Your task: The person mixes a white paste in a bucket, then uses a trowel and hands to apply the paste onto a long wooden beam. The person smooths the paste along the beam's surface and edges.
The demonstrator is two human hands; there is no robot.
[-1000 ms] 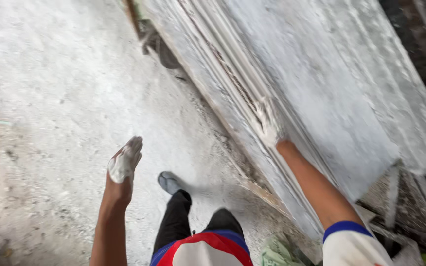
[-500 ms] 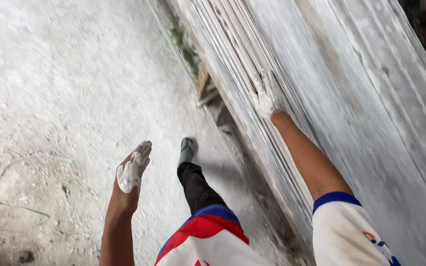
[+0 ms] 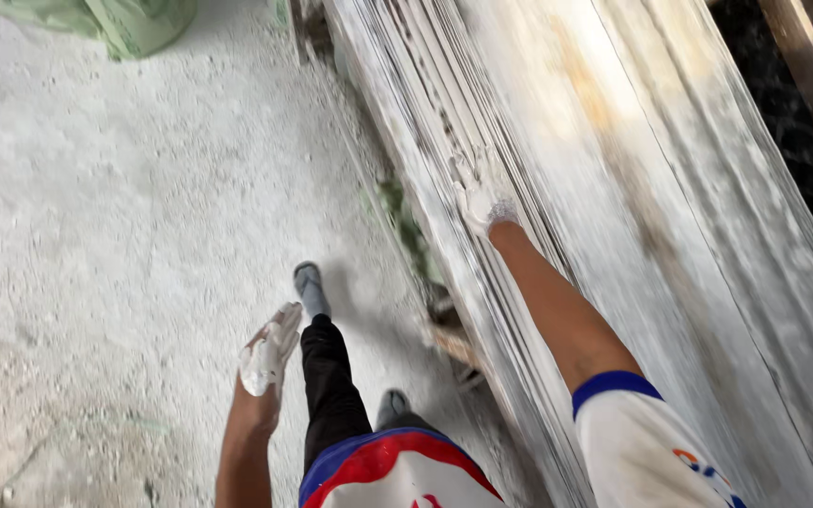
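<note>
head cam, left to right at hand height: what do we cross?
Dusty concrete floor → left hand, coated in white, empty → black trouser leg → right hand, also white, flat on the edges of the leaning stone slabs.

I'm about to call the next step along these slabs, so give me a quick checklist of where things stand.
1. Right hand flat on the edges of the stacked slabs: ok.
2. Left hand free, holding nothing: ok.
3. Floor ahead of the front foot free of obstacles: ok, dusty only.
4. Green sack out of the walking line: ok.
5. Slabs firmly propped: cannot tell.
6. Wooden support under the slabs sound: cannot tell.
</note>
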